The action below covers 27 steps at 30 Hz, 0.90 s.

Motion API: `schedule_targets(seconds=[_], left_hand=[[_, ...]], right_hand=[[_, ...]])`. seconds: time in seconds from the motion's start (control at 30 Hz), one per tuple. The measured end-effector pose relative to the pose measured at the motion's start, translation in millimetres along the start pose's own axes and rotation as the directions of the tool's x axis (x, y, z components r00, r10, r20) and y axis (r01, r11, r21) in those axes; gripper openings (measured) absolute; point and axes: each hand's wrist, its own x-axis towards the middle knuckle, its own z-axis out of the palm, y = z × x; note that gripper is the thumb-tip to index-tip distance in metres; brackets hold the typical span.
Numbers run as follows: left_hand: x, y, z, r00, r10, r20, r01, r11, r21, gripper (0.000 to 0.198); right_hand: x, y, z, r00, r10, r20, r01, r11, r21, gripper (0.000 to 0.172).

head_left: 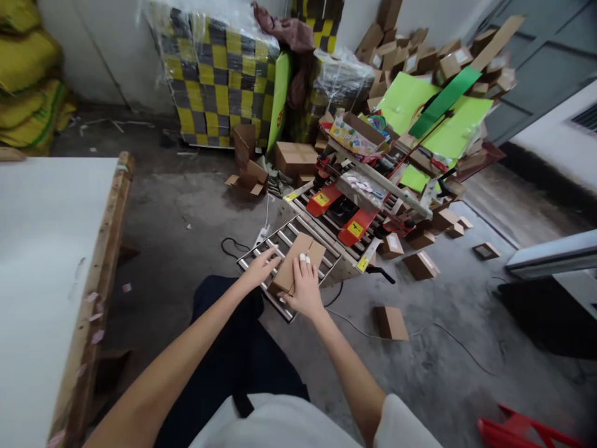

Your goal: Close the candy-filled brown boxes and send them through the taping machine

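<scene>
A small closed brown cardboard box (290, 261) lies at a slant on the metal roller conveyor (285, 311). My right hand (305, 289) rests on the box's top with its fingers flat near the seam and its thumb by the near edge. Two of its fingertips wear white covers. To the left of the box, my left hand (262, 269) is open above the rollers, its fingers pointing toward the box. Beyond the box stands a carton-sealing machine with red guide plates (321, 200).
A white-topped table with a wooden edge (122, 186) is at left. Cardboard boxes (390, 323) lie on the floor at right, near a cable. Wrapped yellow-and-grey stacks (224, 81) stand at the back. A crank handle (382, 274) sticks out from the machine.
</scene>
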Motion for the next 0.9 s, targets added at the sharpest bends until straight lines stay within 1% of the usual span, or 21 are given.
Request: schedule_targets(seconds=[0.07, 0.1, 0.17, 0.2, 0.23, 0.3, 0.33, 0.37, 0.4, 0.43, 0.47, 0.5, 0.53, 0.6, 0.63, 0.67, 0.7, 0.73, 0.8, 0.83, 0.9], left_hand=[[-28, -22, -24.7, 0.99, 0.087, -0.11, -0.058, 0.969, 0.24, 0.053], [-46, -34, -34.2, 0.982, 0.111, -0.15, -0.052, 0.934, 0.353, 0.048], [-88, -56, -42.1, 0.971, 0.075, -0.227, 0.06, 0.844, 0.533, 0.043], [-111, -64, -39.5, 0.97, 0.045, -0.237, 0.112, 0.787, 0.607, 0.04], [-131, -69, -32.9, 0.971, 0.042, -0.234, 0.132, 0.725, 0.676, 0.04], [-159, -73, -13.1, 0.981, 0.056, -0.185, 0.109, 0.632, 0.767, 0.048], [-164, -72, -3.7, 0.984, 0.04, -0.171, 0.109, 0.622, 0.775, 0.049], [-165, -70, 2.9, 0.984, 0.017, -0.177, 0.127, 0.627, 0.768, 0.048], [-163, -68, 6.2, 0.98, -0.005, -0.199, 0.155, 0.643, 0.75, 0.046], [-160, -66, 6.5, 0.975, -0.02, -0.22, 0.177, 0.665, 0.726, 0.044], [-158, -64, 4.9, 0.971, -0.026, -0.237, 0.19, 0.686, 0.702, 0.042], [-157, -63, 2.6, 0.969, -0.024, -0.246, 0.191, 0.705, 0.683, 0.041], [-157, -62, 0.7, 0.97, -0.015, -0.243, 0.179, 0.72, 0.671, 0.041], [-159, -63, 0.4, 0.974, 0.0, -0.228, 0.154, 0.738, 0.658, 0.041], [-160, -63, 2.0, 0.975, 0.002, -0.223, 0.148, 0.742, 0.654, 0.04], [-160, -65, 4.2, 0.976, 0.004, -0.219, 0.143, 0.745, 0.652, 0.041], [-159, -66, 6.7, 0.975, 0.006, -0.223, 0.144, 0.746, 0.651, 0.042], [-158, -68, 9.0, 0.971, 0.012, -0.241, 0.152, 0.744, 0.65, 0.045], [-155, -72, 12.4, 0.938, 0.038, -0.344, 0.204, 0.742, 0.638, 0.055], [-154, -74, 13.3, 0.901, 0.063, -0.43, 0.243, 0.746, 0.62, 0.059], [-154, -78, 13.0, 0.779, 0.123, -0.615, 0.317, 0.769, 0.555, 0.06]], right_hand=[[31, 27, -1, 0.999, 0.051, -0.004, -0.051, 0.998, -0.045, 0.105], [49, 43, -6, 0.995, 0.097, 0.001, -0.096, 0.993, -0.072, 0.104], [87, 76, -27, 0.977, 0.211, -0.003, -0.21, 0.971, -0.116, 0.095], [105, 90, -42, 0.963, 0.268, -0.015, -0.268, 0.955, -0.128, 0.087], [122, 102, -58, 0.952, 0.304, -0.039, -0.307, 0.943, -0.125, 0.078], [147, 116, -79, 0.945, 0.316, -0.089, -0.324, 0.941, -0.096, 0.063], [155, 118, -81, 0.94, 0.32, -0.122, -0.33, 0.94, -0.08, 0.058], [160, 116, -74, 0.934, 0.319, -0.161, -0.333, 0.941, -0.067, 0.058], [160, 109, -58, 0.919, 0.323, -0.227, -0.343, 0.938, -0.055, 0.061], [153, 99, -35, 0.891, 0.292, -0.347, -0.323, 0.946, -0.033, 0.063], [139, 85, -6, 0.898, 0.223, -0.379, -0.248, 0.969, -0.019, 0.065], [117, 67, 28, 0.929, 0.159, -0.334, -0.167, 0.986, 0.005, 0.065], [88, 48, 63, 0.962, 0.109, -0.251, -0.101, 0.994, 0.043, 0.064], [20, 7, 131, 0.993, 0.0, -0.119, 0.017, 0.99, 0.14, 0.063], [-14, -12, 160, 0.996, -0.045, -0.077, 0.058, 0.981, 0.186, 0.063], [-45, -30, 182, 0.997, -0.07, -0.031, 0.076, 0.97, 0.229, 0.062], [-70, -45, 197, 0.997, -0.078, 0.021, 0.07, 0.961, 0.269, 0.061], [-90, -58, 204, 0.995, -0.069, 0.074, 0.044, 0.954, 0.295, 0.061], [-110, -74, 200, 0.983, -0.047, 0.175, -0.012, 0.947, 0.322, 0.062], [-113, -79, 190, 0.975, -0.044, 0.218, -0.031, 0.944, 0.328, 0.064], [-111, -84, 166, 0.958, -0.065, 0.28, -0.038, 0.937, 0.346, 0.067]])
